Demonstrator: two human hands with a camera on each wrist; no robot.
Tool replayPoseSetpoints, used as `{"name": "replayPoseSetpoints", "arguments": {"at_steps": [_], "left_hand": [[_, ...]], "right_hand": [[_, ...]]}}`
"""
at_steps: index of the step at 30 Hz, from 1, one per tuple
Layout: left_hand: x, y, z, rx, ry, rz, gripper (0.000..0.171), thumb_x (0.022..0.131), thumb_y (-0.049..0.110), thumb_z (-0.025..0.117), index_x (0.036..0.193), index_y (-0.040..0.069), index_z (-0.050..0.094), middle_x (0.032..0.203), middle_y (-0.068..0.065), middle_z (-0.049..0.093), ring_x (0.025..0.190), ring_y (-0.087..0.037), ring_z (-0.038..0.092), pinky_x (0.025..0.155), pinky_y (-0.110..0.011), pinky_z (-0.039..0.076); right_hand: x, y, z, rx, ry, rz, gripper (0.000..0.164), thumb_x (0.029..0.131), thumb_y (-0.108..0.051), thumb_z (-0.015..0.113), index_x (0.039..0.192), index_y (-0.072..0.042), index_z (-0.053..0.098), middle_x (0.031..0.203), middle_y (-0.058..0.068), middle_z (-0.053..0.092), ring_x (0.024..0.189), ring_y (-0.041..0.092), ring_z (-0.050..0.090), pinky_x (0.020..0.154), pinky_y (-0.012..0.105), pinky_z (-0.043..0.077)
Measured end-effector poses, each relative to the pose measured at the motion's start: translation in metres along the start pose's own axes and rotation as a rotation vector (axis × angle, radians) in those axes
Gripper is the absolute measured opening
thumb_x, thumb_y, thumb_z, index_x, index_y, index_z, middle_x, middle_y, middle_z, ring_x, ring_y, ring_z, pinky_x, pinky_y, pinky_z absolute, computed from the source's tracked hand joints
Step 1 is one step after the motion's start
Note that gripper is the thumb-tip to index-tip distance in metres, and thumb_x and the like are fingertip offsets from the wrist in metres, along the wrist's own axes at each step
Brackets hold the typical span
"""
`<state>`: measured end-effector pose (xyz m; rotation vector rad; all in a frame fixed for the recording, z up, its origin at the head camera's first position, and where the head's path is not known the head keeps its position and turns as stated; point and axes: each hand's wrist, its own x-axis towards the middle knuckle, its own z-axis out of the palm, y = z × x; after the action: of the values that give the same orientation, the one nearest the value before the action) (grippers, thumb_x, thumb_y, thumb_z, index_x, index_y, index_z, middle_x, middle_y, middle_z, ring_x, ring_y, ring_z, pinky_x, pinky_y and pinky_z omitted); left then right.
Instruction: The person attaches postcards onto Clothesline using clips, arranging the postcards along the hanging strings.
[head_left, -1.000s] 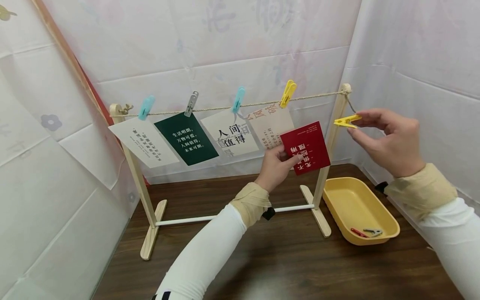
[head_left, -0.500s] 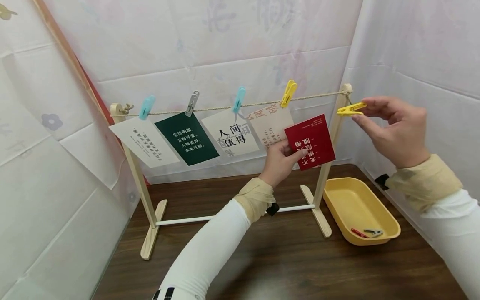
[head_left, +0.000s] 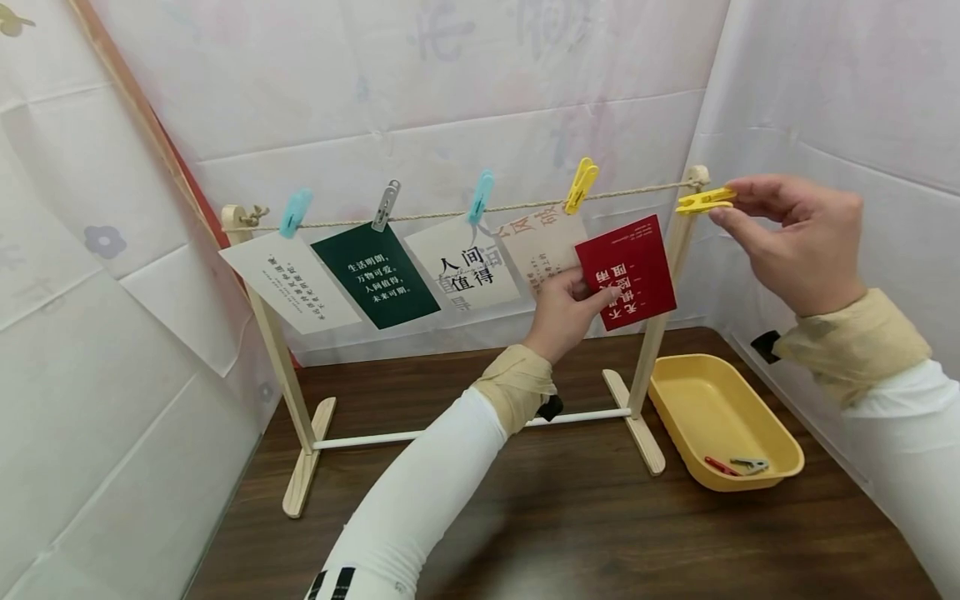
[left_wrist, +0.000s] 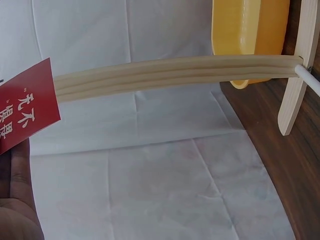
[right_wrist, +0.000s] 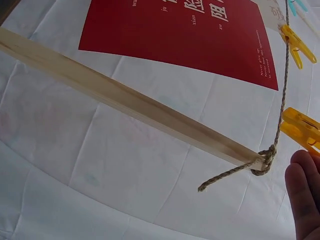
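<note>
My left hand [head_left: 564, 315] pinches a red card [head_left: 633, 271] with white characters by its lower left edge, just below the twine [head_left: 637, 192]. At the right post's top, my right hand [head_left: 806, 237] pinches a yellow clothespin [head_left: 705, 201] between thumb and fingers. In the right wrist view that clothespin [right_wrist: 301, 129] is beside the twine; whether it touches cannot be told. Left of the red card, a beige card [head_left: 542, 242] hangs from another yellow clothespin [head_left: 581, 186]. Further left hang a white card [head_left: 462, 265], a green card [head_left: 375, 275] and another white card [head_left: 292, 279], each clipped by a clothespin.
A wooden stand with a right post [head_left: 651, 358] and a white crossbar [head_left: 367, 440] stands on the dark wooden table [head_left: 570, 517]. Right of it sits a yellow tray [head_left: 712, 400] holding a red clothespin [head_left: 722, 466] and a grey one [head_left: 750, 465]. White sheeting surrounds the table.
The left hand has raised the red card up and to the right, closer to the twine. The right hand has risen with the yellow clothespin, up to the post's top.
</note>
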<state>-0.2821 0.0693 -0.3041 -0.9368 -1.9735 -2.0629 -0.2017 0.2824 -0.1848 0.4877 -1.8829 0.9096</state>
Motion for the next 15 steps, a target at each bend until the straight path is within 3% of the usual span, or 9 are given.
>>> {"name": "replayPoseSetpoints", "arguments": {"at_steps": [10,15], "left_hand": [[0.008,0.008,0.004,0.015,-0.019,0.001,0.03,0.091,0.01,0.075,0.12,0.004,0.07,0.109,-0.007,0.074,0.093,-0.011,0.071,0.078,-0.027,0.057],[0.011,0.013,0.003,0.031,-0.031,-0.021,0.032,0.092,0.011,0.074,0.123,0.005,0.068,0.111,-0.005,0.074,0.095,-0.009,0.07,0.079,-0.025,0.057]], "right_hand": [[0.011,-0.004,0.0,0.026,0.0,0.06,0.019,0.081,0.009,0.078,0.1,0.01,0.074,0.095,0.0,0.075,0.079,-0.001,0.069,0.073,0.011,0.052],[0.016,-0.006,0.0,0.047,0.007,0.054,0.017,0.081,0.009,0.078,0.098,0.011,0.074,0.092,0.0,0.075,0.077,0.0,0.069,0.073,0.012,0.052]]}}
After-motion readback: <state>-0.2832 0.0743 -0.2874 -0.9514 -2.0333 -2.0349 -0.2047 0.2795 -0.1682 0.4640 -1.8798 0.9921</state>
